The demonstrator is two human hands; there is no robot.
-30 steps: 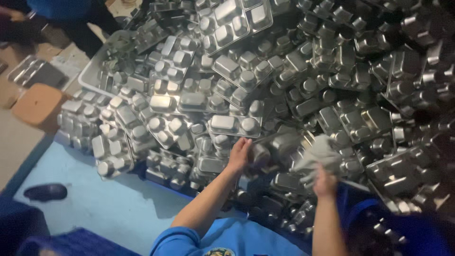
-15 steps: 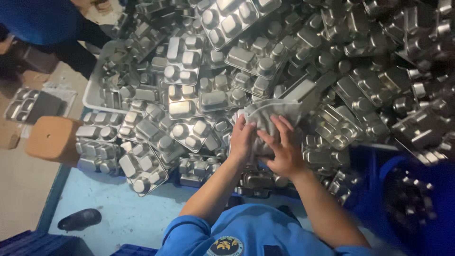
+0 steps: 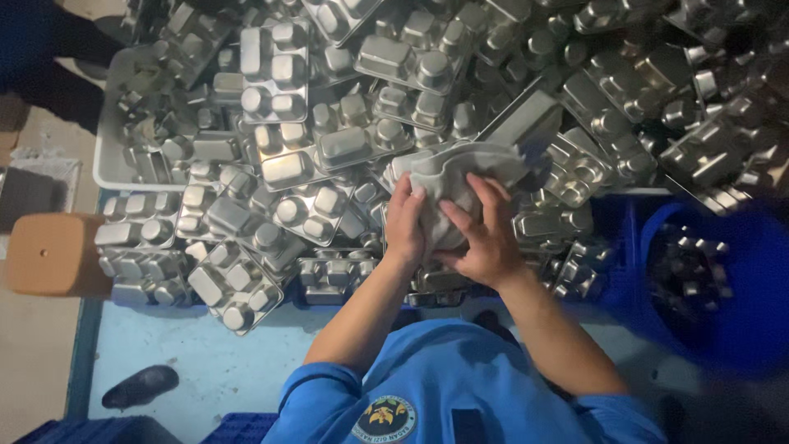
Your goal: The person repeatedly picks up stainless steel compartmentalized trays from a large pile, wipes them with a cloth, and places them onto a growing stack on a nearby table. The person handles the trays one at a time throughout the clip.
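Note:
A steel compartment tray (image 3: 526,123) is tilted up in front of me, over a big heap of the same trays (image 3: 288,164). A grey cloth (image 3: 456,177) is pressed against its near side. My left hand (image 3: 404,226) grips the tray's near edge through the cloth. My right hand (image 3: 485,234) lies spread on the cloth, fingers curled into it. Both forearms reach out from blue sleeves at the bottom of the view.
A blue bin (image 3: 723,288) holding trays stands at the right. A white crate (image 3: 111,140) sits under the heap at the left, beside a brown stool (image 3: 53,255). A dark shoe (image 3: 140,386) lies on the light blue floor. Another person's dark clothing (image 3: 49,57) shows top left.
My right hand has brought the cloth from the right onto the lifted tray, and my left hand has closed on the tray. The view has moved closer to the heap.

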